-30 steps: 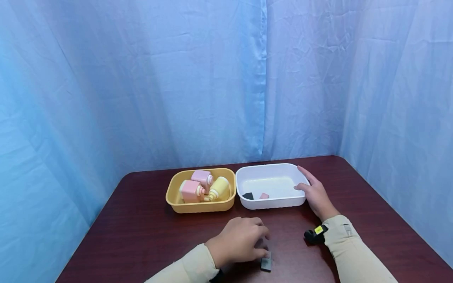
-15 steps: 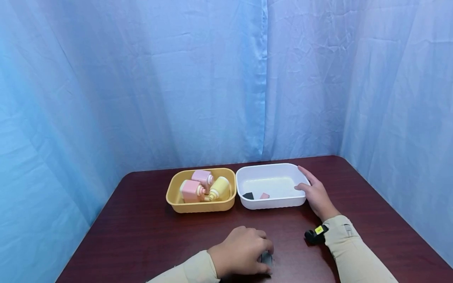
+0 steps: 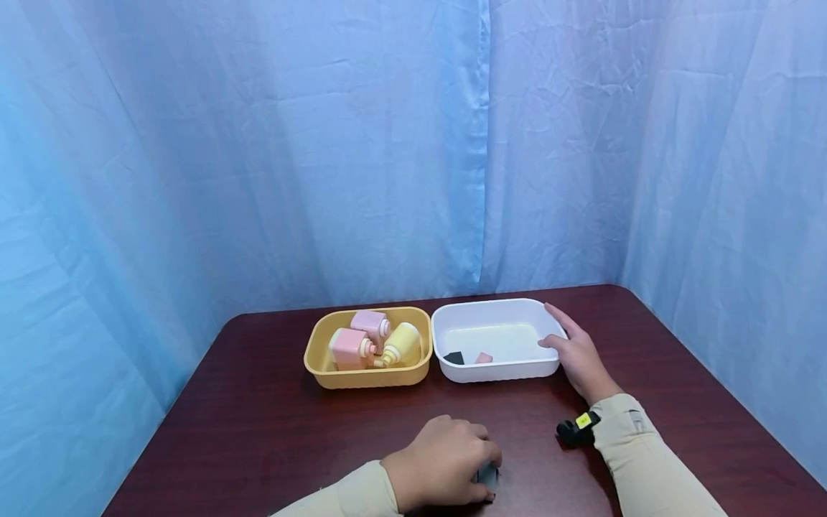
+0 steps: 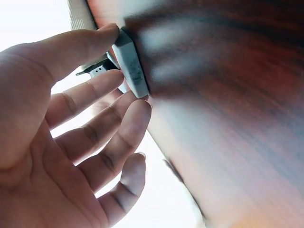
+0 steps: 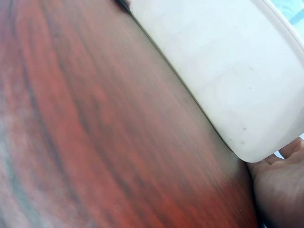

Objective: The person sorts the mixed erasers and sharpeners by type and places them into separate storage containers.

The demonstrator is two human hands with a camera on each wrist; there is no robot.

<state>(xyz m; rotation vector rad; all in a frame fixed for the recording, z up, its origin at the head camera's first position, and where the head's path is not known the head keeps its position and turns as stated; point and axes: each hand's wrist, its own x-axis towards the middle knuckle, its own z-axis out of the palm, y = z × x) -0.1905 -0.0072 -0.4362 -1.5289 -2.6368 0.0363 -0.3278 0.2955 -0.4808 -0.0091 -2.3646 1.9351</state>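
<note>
My left hand (image 3: 446, 462) is low over the table, thumb and fingers pinching a small grey rectangular block (image 3: 487, 474) by its ends. In the left wrist view the block (image 4: 130, 64) sits on edge at the dark wood, the thumb at one end and fingertips at the other. At the right end of a white plastic basket (image 3: 494, 373), my right hand (image 3: 581, 362) grips the wall, thumb over the rim inside and fingers outside. A black piece (image 3: 455, 357) and a pink piece (image 3: 483, 357) lie in that basket. The right wrist view shows the basket's outer wall (image 5: 228, 71).
A yellow basket (image 3: 368, 380) stands against the white one's left side. Inside lie a pink bottle (image 3: 351, 349), a lilac bottle (image 3: 368, 323) and a yellow bottle (image 3: 402, 343). Blue curtains (image 3: 388, 143) hang behind the dark wooden table (image 3: 258, 431).
My left hand has moved slightly down and right, and its thumb and fingers have closed on the grey block. The right hand and both baskets hold their places.
</note>
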